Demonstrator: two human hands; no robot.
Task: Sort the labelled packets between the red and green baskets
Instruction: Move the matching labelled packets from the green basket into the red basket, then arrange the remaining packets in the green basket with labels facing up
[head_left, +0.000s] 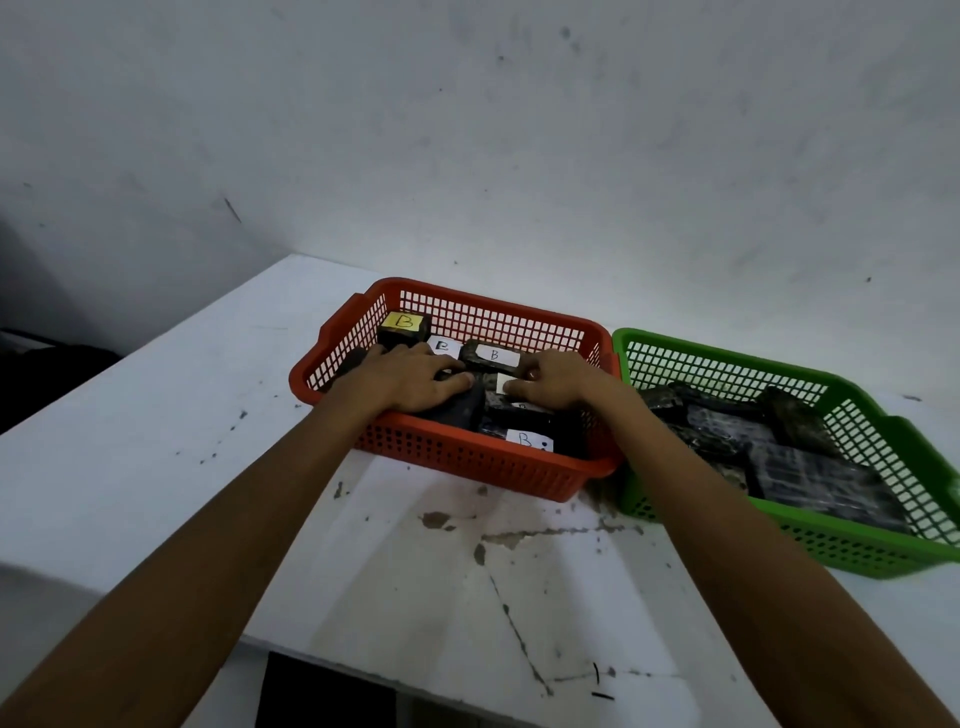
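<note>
A white, scuffed table (182, 441) stands against a pale wall (519, 130) and carries two mesh baskets side by side, their near corners touching. The green basket (857, 551) sits on the right and holds several dark wrapped packets (821, 488) lying flat, with no labels showing. The red basket (467, 467) sits to its left, and both bare forearms reach over its near rim. The left hand (410, 382) lies palm down in the left half of the red basket, fingers spread fairly straight and resting on a dark packet (457, 410) beneath it, not wrapped around it. The right hand (556, 382) is in the right half, knuckles up, its fingertips meeting a small white label (503, 384) between the two hands; whether it pinches that packet or only touches it cannot be told. Beyond the hands lie a packet with a white "B" label (491, 356) and, in the far left corner, one with a yellow "B" label (404, 325). Another white "B" label (524, 439) shows by the near wall.
</note>
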